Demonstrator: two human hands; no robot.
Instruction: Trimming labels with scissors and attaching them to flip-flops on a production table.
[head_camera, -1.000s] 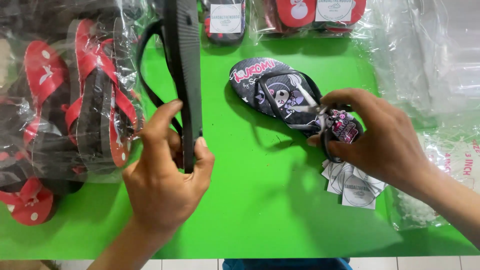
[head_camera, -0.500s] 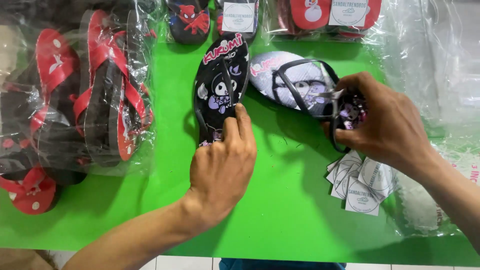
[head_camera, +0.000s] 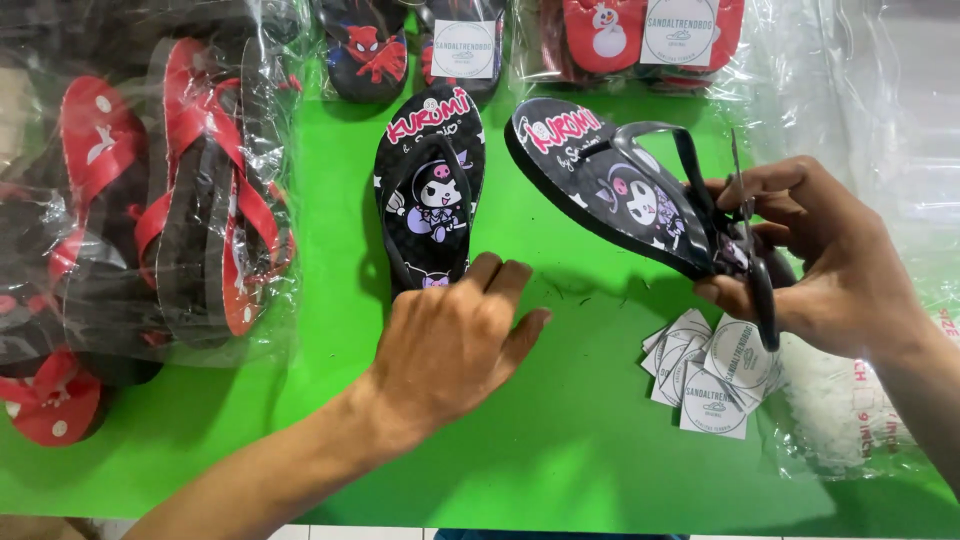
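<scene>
Green table (head_camera: 300, 400) (bagged sandals around): left hand (head_camera: 450, 345) flat, right hand (head_camera: 810, 255) pinching sandal (head_camera: 610, 190).

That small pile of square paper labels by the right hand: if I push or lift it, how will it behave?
The paper labels look thin and light, so a push would probably scatter them rather than move the pile whole. They lie fanned and overlapping on the smooth green table, so they likely slide easily. Lying flat, one may be hard to pinch up; the right hand is beside them.
</scene>
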